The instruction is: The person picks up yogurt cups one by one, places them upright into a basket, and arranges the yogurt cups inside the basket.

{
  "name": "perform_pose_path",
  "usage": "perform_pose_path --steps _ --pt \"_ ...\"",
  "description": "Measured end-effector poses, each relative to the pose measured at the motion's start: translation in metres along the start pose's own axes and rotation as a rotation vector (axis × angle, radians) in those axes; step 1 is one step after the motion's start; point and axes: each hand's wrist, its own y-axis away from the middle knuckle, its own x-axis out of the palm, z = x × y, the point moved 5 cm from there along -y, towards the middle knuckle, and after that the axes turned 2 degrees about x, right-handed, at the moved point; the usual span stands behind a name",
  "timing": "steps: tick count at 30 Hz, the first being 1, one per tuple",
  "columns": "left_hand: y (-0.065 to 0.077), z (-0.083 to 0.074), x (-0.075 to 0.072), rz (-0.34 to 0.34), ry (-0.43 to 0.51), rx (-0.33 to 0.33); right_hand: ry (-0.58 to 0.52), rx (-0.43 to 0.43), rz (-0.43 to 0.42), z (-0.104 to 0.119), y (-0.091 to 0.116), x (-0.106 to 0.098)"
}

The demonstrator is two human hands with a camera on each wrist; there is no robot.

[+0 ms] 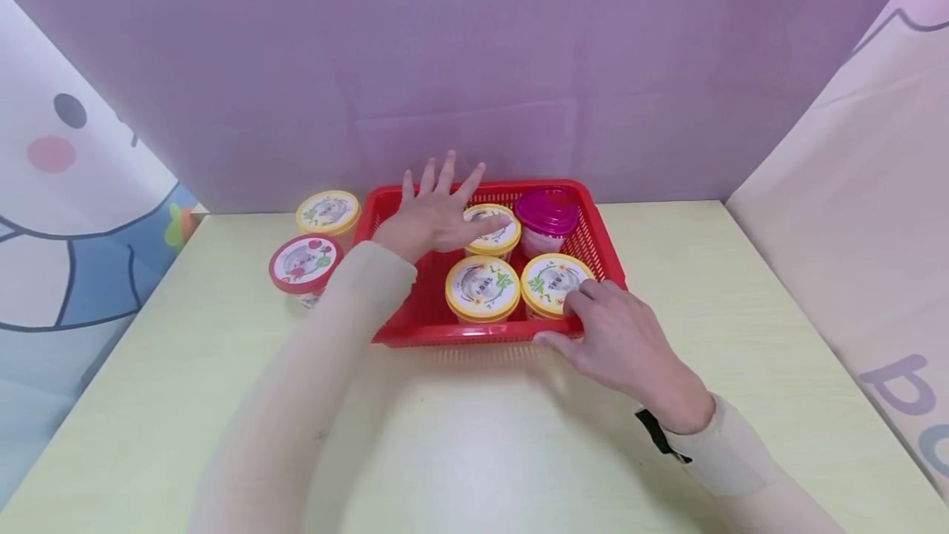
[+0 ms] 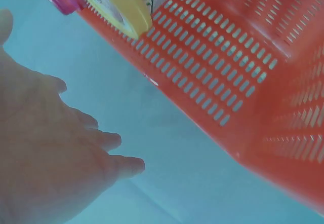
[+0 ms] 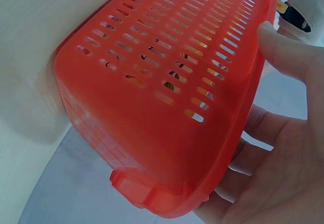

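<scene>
A red plastic basket (image 1: 415,334) with slotted walls stands at the back of the table in the head view. Inside it are three tubs with yellow lids, among them a front-middle tub (image 1: 483,288) and a front-right tub (image 1: 552,283), plus a tub with a magenta lid (image 1: 547,213). My right hand (image 1: 619,340) grips the basket's rim near the front right corner, thumb outside the wall. Above the basket's left part my left hand (image 1: 437,221) is spread wide and holds nothing, overlapping the rear yellow-lidded tub (image 1: 489,244). Its straight fingers show beside the rim in the left wrist view.
Left of the basket, a yellow-lidded tub (image 1: 327,211) and a red-lidded tub (image 1: 305,262) stand on the table (image 1: 474,443). A purple cloth (image 1: 474,64) hangs right behind the basket. Printed cloths flank both sides.
</scene>
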Motion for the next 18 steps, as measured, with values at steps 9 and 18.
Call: perform_pose_path --steps 9,18 --pt "0.017 0.019 -0.007 -0.013 -0.052 0.015 0.0 -0.001 -0.006 -0.001 0.001 0.001" --pt "0.035 0.048 -0.013 -0.06 -0.06 0.007 -0.005 -0.001 -0.01 -0.001 0.001 0.001"
